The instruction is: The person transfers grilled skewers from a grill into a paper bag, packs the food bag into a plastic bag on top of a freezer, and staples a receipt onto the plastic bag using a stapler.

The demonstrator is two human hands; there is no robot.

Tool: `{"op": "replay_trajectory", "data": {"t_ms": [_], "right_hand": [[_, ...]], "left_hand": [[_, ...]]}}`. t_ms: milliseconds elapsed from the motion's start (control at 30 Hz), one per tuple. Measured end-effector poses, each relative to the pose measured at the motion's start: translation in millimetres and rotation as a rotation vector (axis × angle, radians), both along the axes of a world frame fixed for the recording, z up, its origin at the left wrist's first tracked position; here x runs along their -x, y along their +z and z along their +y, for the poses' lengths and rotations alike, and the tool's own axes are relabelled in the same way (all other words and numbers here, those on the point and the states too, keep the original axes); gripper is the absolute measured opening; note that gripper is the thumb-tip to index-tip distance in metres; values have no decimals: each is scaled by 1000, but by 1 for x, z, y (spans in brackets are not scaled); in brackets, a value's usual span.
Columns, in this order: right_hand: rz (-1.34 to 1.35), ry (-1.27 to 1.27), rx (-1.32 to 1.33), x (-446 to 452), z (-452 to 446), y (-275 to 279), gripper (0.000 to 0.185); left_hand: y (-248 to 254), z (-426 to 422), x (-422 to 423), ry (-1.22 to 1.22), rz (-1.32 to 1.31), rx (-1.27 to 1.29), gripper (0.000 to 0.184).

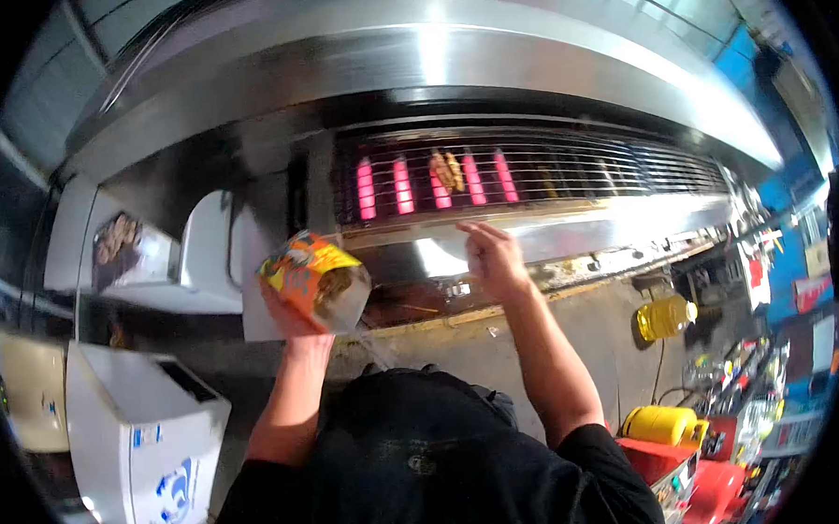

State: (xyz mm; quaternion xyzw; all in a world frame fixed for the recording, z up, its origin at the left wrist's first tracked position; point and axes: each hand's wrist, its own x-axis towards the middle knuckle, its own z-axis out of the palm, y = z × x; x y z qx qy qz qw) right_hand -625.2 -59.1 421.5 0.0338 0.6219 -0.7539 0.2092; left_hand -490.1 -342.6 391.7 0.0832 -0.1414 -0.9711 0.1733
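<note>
My left hand [296, 322] grips an orange and yellow printed paper bag [306, 278] from below, its fingers mostly hidden behind it. The bag's mouth tilts toward me and shows brown food inside. My right hand [496, 259] is over the front ledge of a long grill [586, 213], with the index finger stretched out to the left and nothing visible in it. Beyond that hand, pieces of browned meat [448, 171] lie on the wire grate [565, 167], above pink-glowing heating elements [404, 186].
A steel hood [383, 67] overhangs the grill. On the left are a white counter with a tray of food pieces [117, 240] and a white box [156, 442]. A bottle of yellow oil [665, 318], a yellow gas cylinder [665, 425] and a red one [715, 493] are on the right.
</note>
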Motion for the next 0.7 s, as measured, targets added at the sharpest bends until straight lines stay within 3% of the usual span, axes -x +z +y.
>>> {"op": "replay_trajectory", "data": {"t_ms": [67, 200, 300, 433, 500, 600, 700], "right_hand": [[162, 98, -95, -16, 6, 13, 24], [-40, 203, 22, -73, 20, 81, 24], [-120, 337, 10, -97, 33, 93, 25], [-212, 524, -73, -108, 27, 107, 27], [-257, 530, -70, -109, 21, 109, 26], [-287, 504, -28, -113, 17, 108, 27], [-234, 517, -9, -123, 22, 119, 27]], "left_hand": [[3, -6, 0, 2, 26, -16, 76], [11, -17, 4, 76, -7, 5, 77], [5, -24, 7, 71, 40, -11, 77], [11, -21, 12, 120, -156, 4, 81], [7, -21, 14, 119, -182, 26, 83], [1, -20, 16, 1, -15, 94, 84], [9, -15, 20, 91, -154, 52, 84]]}}
